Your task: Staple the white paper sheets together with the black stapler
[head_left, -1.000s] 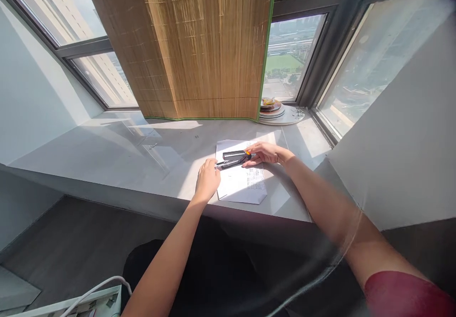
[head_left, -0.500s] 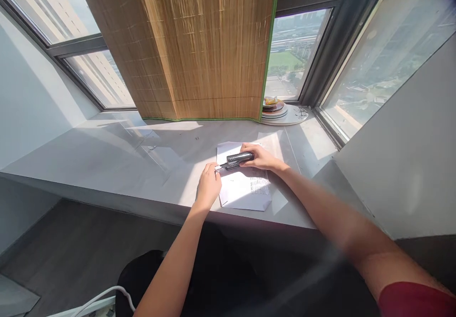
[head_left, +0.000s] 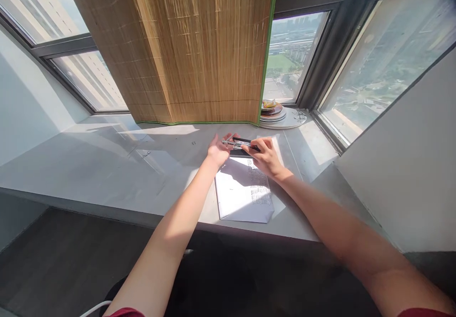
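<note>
Over the far end of the papers, my right hand (head_left: pixel 265 155) is closed around a black stapler (head_left: pixel 245 142), which is swung apart so its metal inside shows. My left hand (head_left: pixel 219 152) is turned palm up with its fingers stretched out, under and around the stapler's front end. Whether a loose staple lies in that palm is too small to tell. Below both hands, the white printed papers (head_left: pixel 242 200) lie on the windowsill ledge (head_left: pixel 160 184), partly in the shadow of my arms and hands.
A stack of plates (head_left: pixel 272 113) with a yellow packet on top stands by the window at the back right. A bamboo blind (head_left: pixel 199 56) hangs along the ledge's far side. Small bits (head_left: pixel 194 143) lie left of the papers. A white cable (head_left: pixel 94 309) runs at the bottom left.
Both hands have moved away from me with the stapler, which has been opened wider. My left hand has turned from palm down to palm up. More of the papers shows.
</note>
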`<state>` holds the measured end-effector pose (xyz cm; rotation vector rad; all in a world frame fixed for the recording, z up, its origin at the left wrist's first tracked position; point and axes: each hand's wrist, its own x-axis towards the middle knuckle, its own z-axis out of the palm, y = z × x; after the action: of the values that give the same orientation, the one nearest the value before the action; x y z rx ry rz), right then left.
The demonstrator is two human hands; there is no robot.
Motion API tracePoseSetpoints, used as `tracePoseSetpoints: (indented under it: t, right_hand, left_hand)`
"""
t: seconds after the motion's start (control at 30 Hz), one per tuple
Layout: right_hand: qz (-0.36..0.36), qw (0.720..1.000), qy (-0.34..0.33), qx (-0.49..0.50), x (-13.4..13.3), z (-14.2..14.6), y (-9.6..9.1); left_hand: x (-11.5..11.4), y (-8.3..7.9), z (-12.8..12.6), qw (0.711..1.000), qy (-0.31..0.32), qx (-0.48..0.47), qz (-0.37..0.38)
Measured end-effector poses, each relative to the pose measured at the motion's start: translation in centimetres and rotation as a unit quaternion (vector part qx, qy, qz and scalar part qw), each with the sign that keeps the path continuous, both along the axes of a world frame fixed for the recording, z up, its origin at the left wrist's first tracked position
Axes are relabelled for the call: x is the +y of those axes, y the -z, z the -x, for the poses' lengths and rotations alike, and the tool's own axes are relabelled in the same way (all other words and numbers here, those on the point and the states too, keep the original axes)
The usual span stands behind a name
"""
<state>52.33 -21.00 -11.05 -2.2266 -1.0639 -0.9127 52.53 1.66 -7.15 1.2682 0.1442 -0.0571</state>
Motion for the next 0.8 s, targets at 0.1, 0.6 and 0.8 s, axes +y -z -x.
tracePoseSetpoints:
  t: [0.1,0.6,0.8]
  right_hand:
    - [0.007,1.000,-0.003,-0.008,-0.2,0.0,-0.3]
    - [-0.135,0.985,0.028,0.103,-1.0,-1.0,-1.9]
    - [-0.023,0.916,-0.223,0.333,-0.3,-0.1,-2.7]
  left_hand:
    - [0.5,1.5,-0.2,0.993,0.006,-0.013,0.118]
    - [0.2,1.6,-2.1,0.960,-0.054,0.010,0.275]
    - [-0.6,1.9,-1.6,0.982,-0.012,-0.074,0.172]
